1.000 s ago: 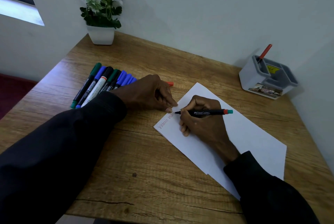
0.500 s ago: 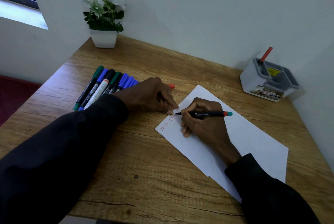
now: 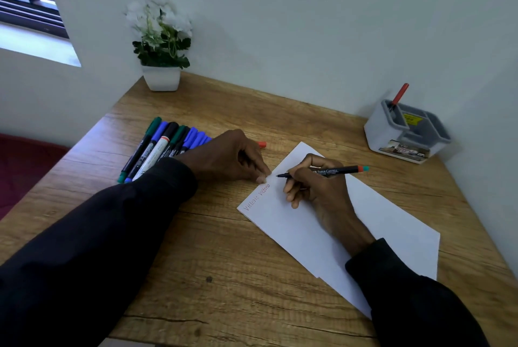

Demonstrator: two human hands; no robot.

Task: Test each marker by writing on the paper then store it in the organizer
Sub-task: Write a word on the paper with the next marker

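My right hand grips a black marker with a red and teal end, its tip on the white paper just past two red words near the sheet's top left edge. My left hand rests curled on the desk, fingertips pinning the paper's left edge; a red cap pokes out behind it, and I cannot tell whether the hand holds it. Several markers in green, blue, black and white lie in a row to the left. The grey organizer stands at the back right with one red marker upright in it.
A white pot with white flowers stands in the desk's back left corner. The wooden desk meets walls at the back and right. Its left edge drops off beside the row of markers.
The right hand has lengthened the red writing; a second word now shows in full. The marker tip sits slightly further along the line. The left hand has stayed put.
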